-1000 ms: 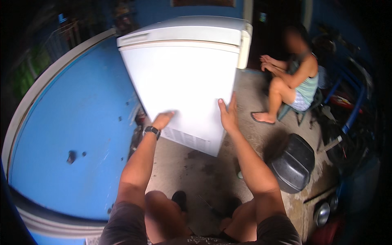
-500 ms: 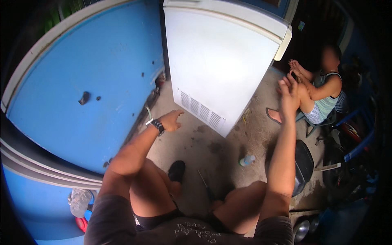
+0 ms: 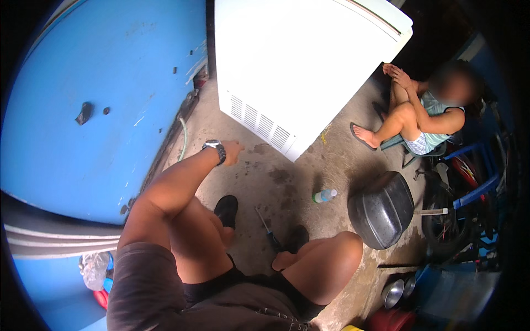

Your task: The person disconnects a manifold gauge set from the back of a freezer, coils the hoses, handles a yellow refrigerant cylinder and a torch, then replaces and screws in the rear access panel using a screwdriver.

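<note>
My left hand (image 3: 232, 152) reaches out over the concrete floor, close to the lower corner of a white chest freezer (image 3: 287, 60). It holds nothing and appears apart from the freezer; a finger points to the right, while the other fingers are partly hidden. A dark wristwatch (image 3: 221, 153) is on that wrist. My right hand is out of the picture. Slotted vents (image 3: 258, 122) run along the freezer's lower edge. On the floor between my feet lies a screwdriver (image 3: 269, 231) with a long shaft and dark handle.
A large blue panel (image 3: 99, 110) stands at left. A clear bottle (image 3: 324, 195) and a black top box (image 3: 382, 211) are on the floor to the right. Beyond them a person (image 3: 436, 110) sits on a low stool, near a motorcycle (image 3: 450, 218). Metal pots (image 3: 393, 293) are at lower right.
My right arm and hand, raised before, have left the view. My left hand has turned, its fingers less spread. The view has shifted, showing more floor at right.
</note>
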A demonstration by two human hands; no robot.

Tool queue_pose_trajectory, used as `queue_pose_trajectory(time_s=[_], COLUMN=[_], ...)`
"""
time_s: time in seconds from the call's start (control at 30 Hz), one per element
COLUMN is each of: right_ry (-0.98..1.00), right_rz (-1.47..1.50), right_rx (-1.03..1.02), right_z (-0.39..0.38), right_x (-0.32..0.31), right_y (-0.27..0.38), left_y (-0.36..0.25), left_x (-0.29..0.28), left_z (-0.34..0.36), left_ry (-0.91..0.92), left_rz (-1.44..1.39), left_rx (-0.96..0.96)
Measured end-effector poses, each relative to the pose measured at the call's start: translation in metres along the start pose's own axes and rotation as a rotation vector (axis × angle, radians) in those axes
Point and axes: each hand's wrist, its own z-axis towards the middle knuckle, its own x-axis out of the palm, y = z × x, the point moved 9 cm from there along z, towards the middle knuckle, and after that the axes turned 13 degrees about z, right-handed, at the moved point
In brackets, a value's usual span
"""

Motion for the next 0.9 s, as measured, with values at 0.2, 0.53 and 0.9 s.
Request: queue_pose_trajectory(time_s=[0.2, 0.53, 0.9], right_ry=[0.035, 0.027, 0.045], right_rz=[0.175, 0.184, 0.157], right_rx=[0.022, -0.054, -0.043], right_z=[0.031, 0.018, 0.015], right_x=[-0.014, -0.038, -0.030], right_y=[0.138, 0.189, 0.196], left_y=[-0.051, -0.033, -0.041], left_x=[0.020, 0.022, 0.021], left_z=[0.011, 0.026, 0.019], left_ry=[0.062, 0.025, 0.091], left_rz=[0.108, 0.018, 0.047], left_rx=[0.181, 0.195, 0.212])
